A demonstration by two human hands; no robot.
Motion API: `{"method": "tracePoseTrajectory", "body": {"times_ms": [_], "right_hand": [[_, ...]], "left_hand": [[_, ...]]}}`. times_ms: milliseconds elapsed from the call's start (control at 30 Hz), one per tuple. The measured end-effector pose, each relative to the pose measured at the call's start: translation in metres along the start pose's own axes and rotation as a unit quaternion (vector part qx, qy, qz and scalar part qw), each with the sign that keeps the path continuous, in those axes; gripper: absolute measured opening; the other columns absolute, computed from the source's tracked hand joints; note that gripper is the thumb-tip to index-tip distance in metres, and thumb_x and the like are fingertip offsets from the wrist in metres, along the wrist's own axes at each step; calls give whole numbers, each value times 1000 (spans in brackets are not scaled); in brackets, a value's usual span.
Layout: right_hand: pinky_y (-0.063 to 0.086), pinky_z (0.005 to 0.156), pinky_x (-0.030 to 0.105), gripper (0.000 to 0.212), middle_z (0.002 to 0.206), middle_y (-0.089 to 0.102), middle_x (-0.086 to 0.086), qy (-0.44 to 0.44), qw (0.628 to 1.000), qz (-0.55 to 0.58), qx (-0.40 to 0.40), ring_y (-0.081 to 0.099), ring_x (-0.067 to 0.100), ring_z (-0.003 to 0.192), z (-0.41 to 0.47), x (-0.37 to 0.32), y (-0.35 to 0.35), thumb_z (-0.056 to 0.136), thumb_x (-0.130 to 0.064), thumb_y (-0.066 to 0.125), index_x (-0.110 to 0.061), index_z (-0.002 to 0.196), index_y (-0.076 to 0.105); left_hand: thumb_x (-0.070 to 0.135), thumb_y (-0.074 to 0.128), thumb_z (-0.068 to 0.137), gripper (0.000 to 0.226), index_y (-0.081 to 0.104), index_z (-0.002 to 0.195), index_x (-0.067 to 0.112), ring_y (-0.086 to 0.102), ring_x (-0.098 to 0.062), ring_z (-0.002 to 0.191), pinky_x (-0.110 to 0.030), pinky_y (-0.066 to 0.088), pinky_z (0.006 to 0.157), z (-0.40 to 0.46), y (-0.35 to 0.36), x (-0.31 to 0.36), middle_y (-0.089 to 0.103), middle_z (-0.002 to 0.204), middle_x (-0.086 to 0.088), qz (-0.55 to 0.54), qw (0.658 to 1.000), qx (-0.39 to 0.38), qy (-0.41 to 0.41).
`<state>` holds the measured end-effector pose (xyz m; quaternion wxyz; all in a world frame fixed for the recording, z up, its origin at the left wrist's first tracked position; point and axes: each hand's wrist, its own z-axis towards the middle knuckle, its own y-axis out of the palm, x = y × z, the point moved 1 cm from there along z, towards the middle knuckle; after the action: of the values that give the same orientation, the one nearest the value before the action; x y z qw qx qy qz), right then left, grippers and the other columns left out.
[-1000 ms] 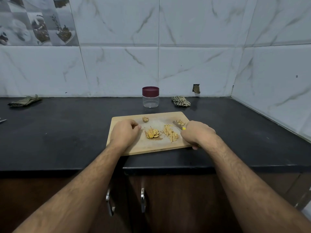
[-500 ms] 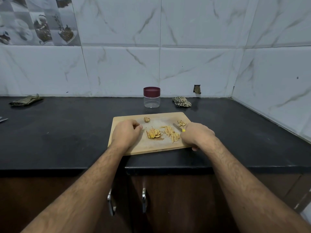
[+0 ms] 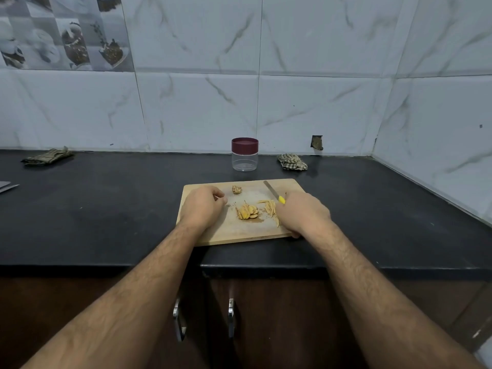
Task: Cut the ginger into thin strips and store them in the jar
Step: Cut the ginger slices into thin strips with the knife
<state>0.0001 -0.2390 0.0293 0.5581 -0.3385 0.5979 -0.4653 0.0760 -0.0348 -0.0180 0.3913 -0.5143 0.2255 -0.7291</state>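
A wooden cutting board (image 3: 210,237) lies on the black counter. On it sit a pile of ginger slices (image 3: 248,212), thin ginger strips (image 3: 269,207) to their right and a small ginger stub (image 3: 236,189) at the back. My right hand (image 3: 302,214) grips a yellow-handled knife (image 3: 274,193), its blade pointing away toward the back of the board. My left hand (image 3: 203,206) rests on the board's left part with curled fingers, holding nothing I can see. A clear jar with a maroon lid (image 3: 244,154) stands closed behind the board.
A checked cloth (image 3: 292,161) lies right of the jar by the wall, and a folded green cloth (image 3: 47,157) at the far left. A metal object (image 3: 7,185) pokes in at the left edge. Cabinet handles (image 3: 231,316) sit below the counter edge.
The right hand has shifted left over the strips and the knife blade has lifted and swung so it points to the back of the board. The left hand has barely moved.
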Motion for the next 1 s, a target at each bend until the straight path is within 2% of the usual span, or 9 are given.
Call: {"method": "tracePoseTrajectory", "body": {"times_ms": [133,200,267,367,467,567,700,867,1000], "right_hand": [[50,53,29,16,66,62,8,-27,996,80,-43,64,25,64,1,-15,14,93,-11,46,-10,83,59],[45,45,24,24,63,58,6,-40,987,143,-53,58,18,51,1,-20,19,98,-16,42,-10,77,52],[42,43,23,23,64,56,5,-47,984,168,-46,55,16,49,2,-24,23,100,-19,39,-10,85,54],[46,48,27,21,71,59,9,-43,983,164,-65,57,19,55,1,-29,26,98,-14,44,-3,99,62],[48,59,32,24,72,60,8,-24,993,74,-87,61,22,68,2,-34,30,86,2,58,0,108,66],[41,54,33,18,56,59,2,-32,996,20,-82,57,19,60,12,-30,39,87,0,48,-4,94,64],[36,50,32,11,64,61,4,-24,997,12,-78,57,21,63,17,-30,43,83,0,53,-7,86,60],[43,57,33,15,81,59,7,-17,993,100,-57,63,29,82,14,-28,42,97,-16,42,-10,89,54],[52,74,37,11,82,70,11,12,996,68,-59,66,30,85,14,-31,41,85,-6,52,-11,75,50]], "left_hand": [[26,59,96,21,72,112,23,63,-12,102,-27,49,82,15,0,5,71,111,6,-2,1000,2,-4],[22,58,95,22,72,113,23,62,-13,104,-28,49,86,25,2,8,70,113,5,-10,1000,-7,-5],[17,57,94,26,71,115,21,61,-15,109,-29,48,91,34,5,12,70,116,4,-12,1000,-25,-2],[17,61,93,29,68,121,18,60,-18,112,-30,46,96,46,12,17,69,120,0,0,999,-49,3],[30,70,90,39,66,125,14,60,-20,114,-32,46,97,55,22,22,68,122,-2,3,998,-65,0],[35,68,91,39,67,123,14,61,-19,112,-32,47,95,60,31,26,68,122,-2,34,997,-69,4],[30,71,89,30,72,116,17,62,-16,107,-26,44,88,62,32,27,71,116,1,20,996,-81,16],[18,77,84,32,72,116,14,63,-14,106,-22,44,90,55,18,18,71,113,-1,-79,994,-72,3],[13,76,85,26,74,111,19,62,-6,96,-23,49,90,43,-4,3,71,104,7,-138,985,-105,-8]]}}
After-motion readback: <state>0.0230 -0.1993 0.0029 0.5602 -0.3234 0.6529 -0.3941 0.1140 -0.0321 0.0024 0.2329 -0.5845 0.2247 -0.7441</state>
